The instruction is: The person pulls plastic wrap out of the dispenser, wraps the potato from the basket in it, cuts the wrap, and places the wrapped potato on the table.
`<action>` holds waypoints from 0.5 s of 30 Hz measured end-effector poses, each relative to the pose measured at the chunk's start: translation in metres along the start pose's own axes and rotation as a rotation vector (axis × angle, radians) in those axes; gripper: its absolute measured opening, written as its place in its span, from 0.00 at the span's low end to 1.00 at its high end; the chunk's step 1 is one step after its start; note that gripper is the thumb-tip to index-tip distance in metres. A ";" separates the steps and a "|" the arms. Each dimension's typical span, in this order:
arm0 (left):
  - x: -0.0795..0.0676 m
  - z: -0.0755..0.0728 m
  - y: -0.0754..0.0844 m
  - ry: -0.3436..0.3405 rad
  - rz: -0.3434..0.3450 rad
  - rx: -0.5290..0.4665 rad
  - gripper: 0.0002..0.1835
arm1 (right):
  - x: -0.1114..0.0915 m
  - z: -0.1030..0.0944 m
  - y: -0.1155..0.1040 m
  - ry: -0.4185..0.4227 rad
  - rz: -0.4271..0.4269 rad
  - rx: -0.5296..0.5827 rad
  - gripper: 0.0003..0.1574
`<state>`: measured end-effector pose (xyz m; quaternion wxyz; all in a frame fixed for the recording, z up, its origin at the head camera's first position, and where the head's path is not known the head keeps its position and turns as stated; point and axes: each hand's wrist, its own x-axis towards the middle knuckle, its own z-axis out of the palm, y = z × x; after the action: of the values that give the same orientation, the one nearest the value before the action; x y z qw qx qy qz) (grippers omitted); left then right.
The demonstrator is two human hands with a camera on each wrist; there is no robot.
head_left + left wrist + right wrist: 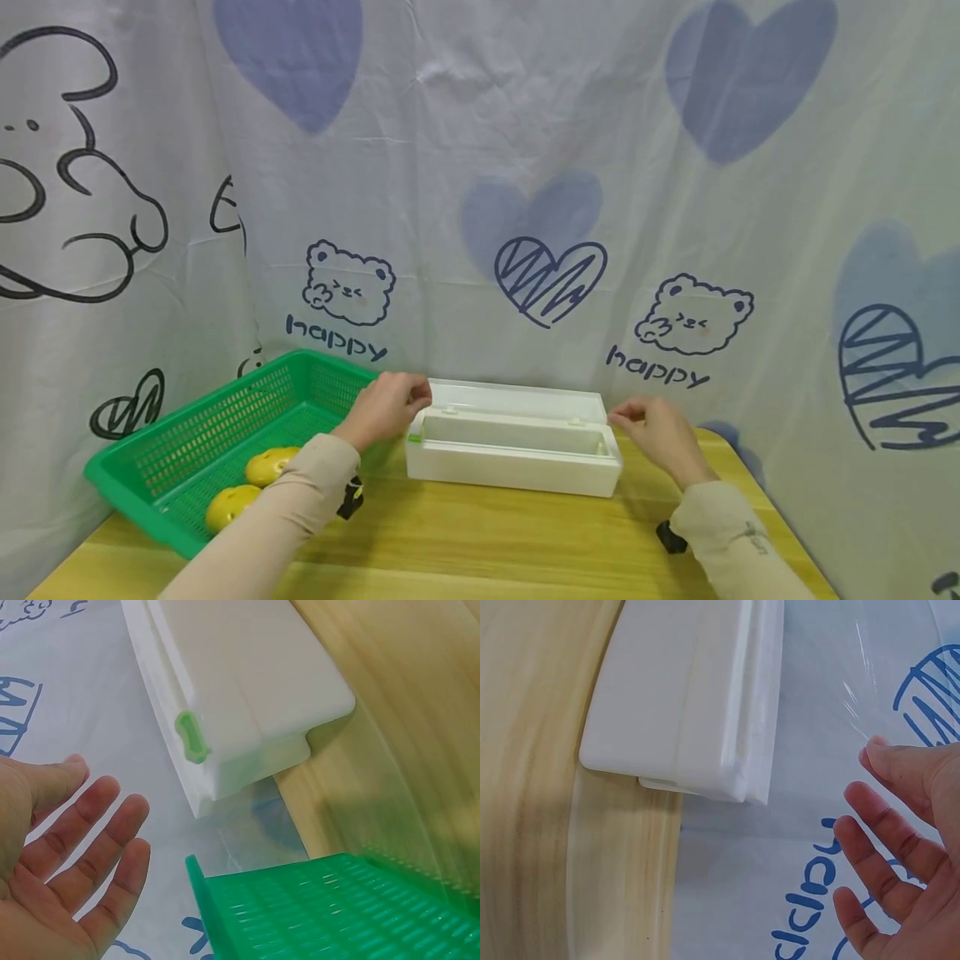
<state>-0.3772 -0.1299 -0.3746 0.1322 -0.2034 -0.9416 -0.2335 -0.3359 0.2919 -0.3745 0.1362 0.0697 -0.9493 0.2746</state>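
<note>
A long white dispenser box stands on the table with its lid raised at the back. A light green slider sits at its left end. My left hand is above the left end, thumb and forefinger pinched together, the other fingers loosely bent. Beyond the right end, my right hand pinches thumb and forefinger at the edge of clear plastic film, which shows by its shiny streaks. The film is barely visible near the left hand. The box's inside is seen only in part.
At the left, a green plastic basket holds two yellow rounded things, partly covered by my left forearm. The wooden table ends against a white printed curtain behind the box.
</note>
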 end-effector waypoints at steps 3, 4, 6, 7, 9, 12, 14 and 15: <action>0.001 -0.004 0.000 -0.001 0.005 -0.002 0.03 | 0.001 -0.002 -0.002 -0.005 0.016 0.001 0.11; 0.002 -0.005 0.000 0.001 0.005 -0.002 0.03 | 0.002 -0.003 -0.002 -0.008 0.021 0.002 0.11; 0.003 -0.007 0.001 0.002 0.008 0.001 0.03 | 0.002 -0.005 -0.003 -0.015 0.029 0.003 0.12; 0.003 -0.008 0.002 0.003 0.010 0.002 0.03 | 0.002 -0.006 -0.004 -0.017 0.030 0.004 0.12; 0.004 -0.011 0.003 0.003 0.010 0.004 0.03 | 0.002 -0.008 -0.005 -0.014 0.027 0.008 0.12; 0.004 -0.013 0.004 0.000 0.013 0.004 0.03 | 0.002 -0.010 -0.007 -0.008 0.026 0.014 0.12; 0.004 -0.015 0.005 -0.002 0.008 -0.005 0.03 | 0.002 -0.012 -0.008 -0.002 0.029 0.015 0.11; 0.004 -0.016 0.006 -0.002 0.005 -0.008 0.03 | 0.002 -0.013 -0.008 0.001 0.029 0.012 0.11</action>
<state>-0.3758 -0.1321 -0.3572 0.1310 -0.2067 -0.9402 -0.2368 -0.3334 0.2914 -0.3595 0.1320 0.0566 -0.9486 0.2821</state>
